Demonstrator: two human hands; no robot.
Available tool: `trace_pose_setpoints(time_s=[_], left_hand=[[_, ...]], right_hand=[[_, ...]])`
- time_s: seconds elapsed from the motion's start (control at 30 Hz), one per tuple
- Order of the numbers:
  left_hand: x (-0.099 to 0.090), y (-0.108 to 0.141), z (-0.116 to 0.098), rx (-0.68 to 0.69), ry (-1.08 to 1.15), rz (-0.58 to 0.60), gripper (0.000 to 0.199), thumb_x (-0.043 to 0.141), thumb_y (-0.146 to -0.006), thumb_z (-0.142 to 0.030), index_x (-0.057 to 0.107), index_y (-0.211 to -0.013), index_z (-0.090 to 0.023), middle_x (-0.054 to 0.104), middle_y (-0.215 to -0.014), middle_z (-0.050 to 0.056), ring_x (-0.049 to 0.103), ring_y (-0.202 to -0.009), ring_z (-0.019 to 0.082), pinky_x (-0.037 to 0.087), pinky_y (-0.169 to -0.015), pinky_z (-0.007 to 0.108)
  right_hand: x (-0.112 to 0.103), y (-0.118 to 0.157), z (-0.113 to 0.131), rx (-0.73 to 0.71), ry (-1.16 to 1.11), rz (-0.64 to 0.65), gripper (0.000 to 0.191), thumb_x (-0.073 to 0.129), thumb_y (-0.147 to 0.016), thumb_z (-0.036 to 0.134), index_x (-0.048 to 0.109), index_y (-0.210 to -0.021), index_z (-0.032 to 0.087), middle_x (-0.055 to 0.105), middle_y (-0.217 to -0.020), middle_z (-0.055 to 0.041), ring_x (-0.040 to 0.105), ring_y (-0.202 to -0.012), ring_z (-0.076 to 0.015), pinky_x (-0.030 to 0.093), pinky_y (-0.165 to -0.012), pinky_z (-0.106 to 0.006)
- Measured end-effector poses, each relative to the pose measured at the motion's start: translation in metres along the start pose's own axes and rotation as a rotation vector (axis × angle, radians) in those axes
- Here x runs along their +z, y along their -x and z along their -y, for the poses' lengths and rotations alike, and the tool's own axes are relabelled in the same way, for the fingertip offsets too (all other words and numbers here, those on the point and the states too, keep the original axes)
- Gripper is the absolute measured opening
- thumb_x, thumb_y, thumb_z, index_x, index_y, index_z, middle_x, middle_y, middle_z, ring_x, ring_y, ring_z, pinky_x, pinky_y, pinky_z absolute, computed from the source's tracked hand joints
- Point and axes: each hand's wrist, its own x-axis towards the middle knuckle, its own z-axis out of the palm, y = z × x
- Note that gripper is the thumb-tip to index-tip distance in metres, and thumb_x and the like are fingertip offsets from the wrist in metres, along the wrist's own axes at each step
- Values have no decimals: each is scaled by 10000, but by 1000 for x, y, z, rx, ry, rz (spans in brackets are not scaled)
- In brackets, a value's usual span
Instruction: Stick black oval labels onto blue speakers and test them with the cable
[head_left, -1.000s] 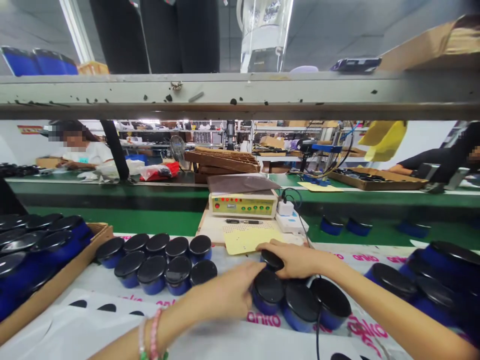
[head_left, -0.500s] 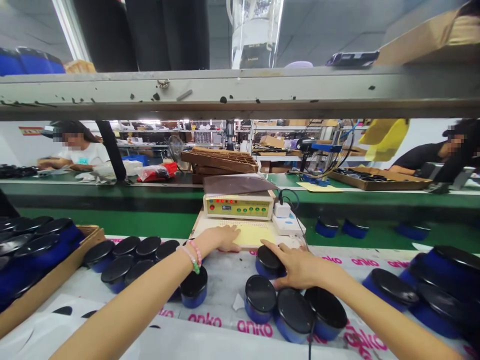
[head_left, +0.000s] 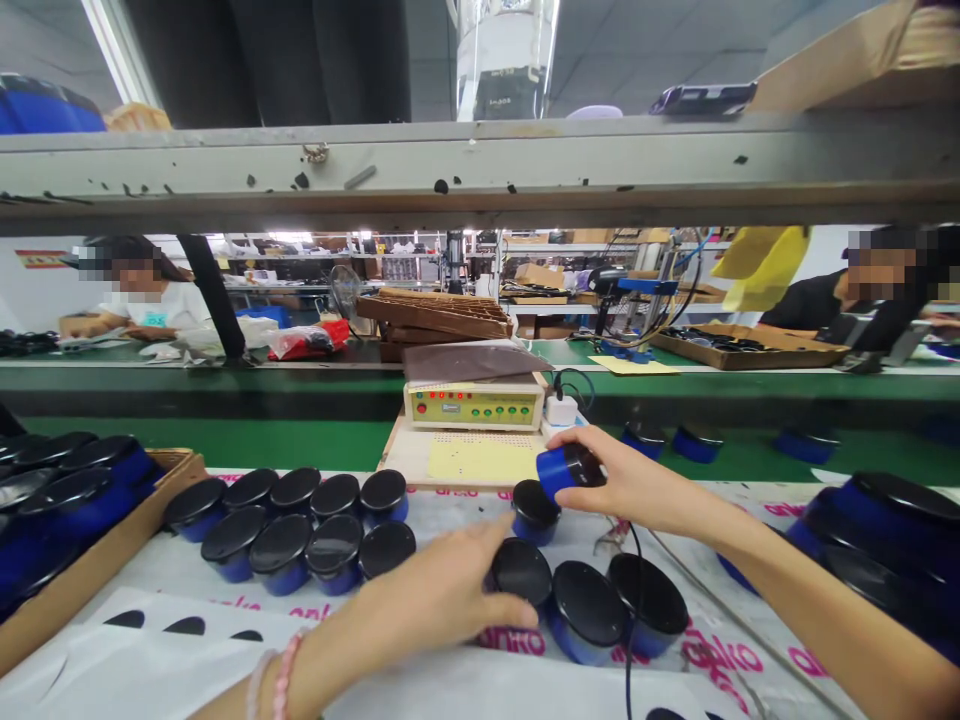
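Observation:
My right hand [head_left: 607,475] grips a round blue device with a black top [head_left: 556,473], tilted on its side and lifted above the table. Thumb and fingers close around its black end. My left hand [head_left: 457,590], blurred by motion, reaches over the table with thumb and fingers apart and nothing in it. Near its fingertips stands a round device [head_left: 520,572] of the same sort, and behind that is another one [head_left: 535,510]. Two more, including a black-topped device [head_left: 589,605], sit to the right. Several stand in rows [head_left: 281,548] on the left.
A yellow-fronted tester box [head_left: 474,405] sits at the back on a board with a yellow sheet [head_left: 480,457]. A black cable [head_left: 631,610] hangs at the right. A cardboard box [head_left: 184,470] of devices stands left. A shelf [head_left: 465,165] spans overhead. Two people work across the green belt.
My right hand has lifted a round device off the table and tilted it. My left hand has come back from the yellow sheet towards me. The view has shifted slightly.

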Motion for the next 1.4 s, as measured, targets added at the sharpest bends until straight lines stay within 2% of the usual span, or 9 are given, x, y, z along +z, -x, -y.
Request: trace_pose_setpoints(time_s=[0.13, 0.33, 0.5, 0.7, 0.83, 0.93, 1.03, 1.13, 1.4], left_hand=[[-36, -6, -11, 47, 77, -198, 886, 719, -718, -455, 254, -1443, -247, 431, -1420, 96, 467, -1235, 300, 393, -999, 399], [-84, 2, -13, 113, 155, -215, 688, 709, -737, -422, 414, -1338, -263, 623, -1188, 15, 628, -961, 213, 473, -860, 300], [-95, 2, 14, 109, 59, -178, 686, 688, -747, -435, 400, -1348, -274, 617, -1201, -9, 619, -990, 200, 461, -873, 274], [-106, 3, 44, -7, -106, -157, 643, 608, -793, -504, 443, -1333, -197, 590, -1260, 98, 572, -1105, 287, 432, -920, 354], [-104, 2, 52, -33, -190, -152, 504, 415, -910, -490, 512, -1274, -156, 526, -1337, 118, 479, -1228, 271, 353, -1019, 365], [-94, -1, 49, -29, -238, -109, 516, 427, -904, -504, 526, -1265, -150, 550, -1302, 131, 495, -1203, 288, 368, -1005, 396], [-80, -1, 37, -1, -283, -78, 502, 534, -867, -452, 531, -1265, -145, 554, -1276, 151, 481, -1199, 321, 360, -1002, 431], [-64, -1, 23, 62, -302, -11, 505, 632, -818, -413, 549, -1253, -171, 580, -1231, 134, 495, -1173, 324, 378, -988, 424], [-41, -3, 13, 130, -350, 66, 555, 738, -719, -435, 597, -1186, -171, 552, -1266, 150, 429, -1225, 375, 276, -1051, 528]], right_hand=[[14, -5, 37, -92, -237, 103, 528, 647, -769, 404, 454, -1239, 261, 583, -1163, -41, 597, -991, -213, 515, -785, -314], [29, -29, 67, -251, -699, 171, 422, 601, -848, 431, 463, -1218, 284, 516, -1236, -58, 583, -1033, -207, 564, -745, -319], [45, -51, 75, -249, -608, 63, 366, 530, -870, 471, 483, -1173, 271, 545, -1171, -54, 620, -924, -193, 574, -588, -262], [79, -78, 76, -130, -311, 152, 353, 539, -841, 467, 582, -1049, 184, 654, -922, -65, 631, -640, -178, 538, -526, -297], [94, -80, 79, -171, -95, 205, 332, 525, -857, 437, 621, -1091, 221, 679, -983, -45, 635, -856, -208, 501, -778, -321], [79, -69, 67, -119, 67, 183, 450, 451, -885, 462, 536, -1242, 201, 630, -1120, -111, 583, -1028, -273, 440, -886, -402], [57, -51, 41, 2, 232, 195, 530, 616, -752, 429, 575, -1197, 144, 593, -1091, -191, 564, -1011, -392, 417, -845, -531], [46, -33, 19, 36, 287, 259, 472, 651, -702, 346, 607, -1151, 206, 598, -1025, -131, 612, -897, -342, 450, -794, -496], [39, -14, 12, -89, 252, 153, 408, 517, -817, 322, 514, -1218, 248, 527, -1228, -52, 510, -1117, -193, 381, -960, -293]])
